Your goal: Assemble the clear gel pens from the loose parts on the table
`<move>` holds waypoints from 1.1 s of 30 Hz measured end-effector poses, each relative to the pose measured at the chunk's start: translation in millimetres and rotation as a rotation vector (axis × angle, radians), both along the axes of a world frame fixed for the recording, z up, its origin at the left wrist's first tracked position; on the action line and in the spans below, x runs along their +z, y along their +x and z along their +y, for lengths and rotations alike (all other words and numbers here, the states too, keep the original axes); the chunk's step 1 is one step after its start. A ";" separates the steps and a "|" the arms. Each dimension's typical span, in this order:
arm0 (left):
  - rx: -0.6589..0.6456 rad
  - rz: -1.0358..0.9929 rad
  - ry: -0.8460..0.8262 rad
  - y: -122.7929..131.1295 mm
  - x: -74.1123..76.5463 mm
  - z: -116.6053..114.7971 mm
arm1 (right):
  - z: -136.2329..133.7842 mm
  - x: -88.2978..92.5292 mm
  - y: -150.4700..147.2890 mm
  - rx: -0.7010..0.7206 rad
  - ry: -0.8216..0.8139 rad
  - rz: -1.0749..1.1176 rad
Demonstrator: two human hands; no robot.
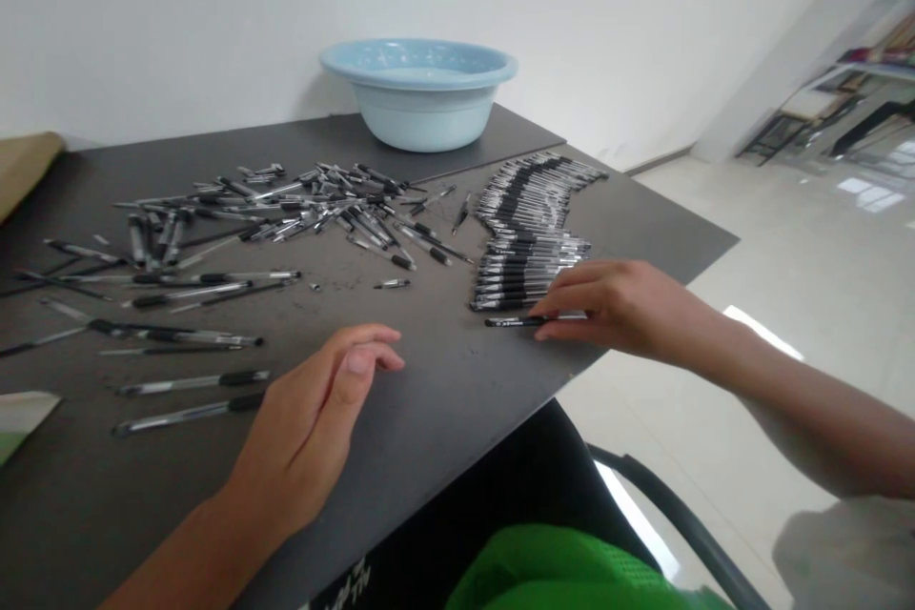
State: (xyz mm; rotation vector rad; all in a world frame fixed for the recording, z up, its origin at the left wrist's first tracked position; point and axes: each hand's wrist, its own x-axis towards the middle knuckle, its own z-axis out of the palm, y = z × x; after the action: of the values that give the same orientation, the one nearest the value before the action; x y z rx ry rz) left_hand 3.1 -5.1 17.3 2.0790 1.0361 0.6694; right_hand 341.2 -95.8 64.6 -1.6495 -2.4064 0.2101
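My right hand point(615, 305) rests at the near end of a long neat row of black-and-clear pens point(525, 229), its fingers closed on one pen point(515, 321) lying at the row's front. My left hand point(321, 410) hovers over the dark table point(443, 381) near the front edge, fingers loosely curled and apart, holding nothing. Two single pens point(190, 397) lie just left of it. A scattered heap of loose pens and pen parts point(300, 210) covers the table's middle and left.
A light blue plastic basin point(419, 91) stands at the back of the table against the white wall. A small loose pen piece point(393, 284) lies mid-table. The table's right corner point(715, 233) drops to a shiny tiled floor. A chair arm point(672, 515) sits lower right.
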 end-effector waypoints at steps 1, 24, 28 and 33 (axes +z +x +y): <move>0.006 -0.014 -0.002 0.4 -0.3 -0.8 | 1.6 -2.7 -1.2 0.004 0.007 -0.001; 0.020 -0.030 -0.125 3.6 2.6 -11.7 | 6.8 -11.2 0.7 0.026 0.095 -0.037; 0.013 -0.024 -0.133 3.5 2.6 -12.4 | 0.8 -13.2 9.9 -0.004 0.094 -0.041; 0.023 -0.013 -0.126 3.8 3.4 -13.8 | -5.3 -16.2 17.2 -0.037 0.087 -0.025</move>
State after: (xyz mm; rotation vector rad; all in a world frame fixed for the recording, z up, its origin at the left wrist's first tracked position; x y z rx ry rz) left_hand 6.8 -18.9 20.6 1.9546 1.0684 0.6116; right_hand 358.5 -101.1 48.4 -1.6667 -2.3648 0.0777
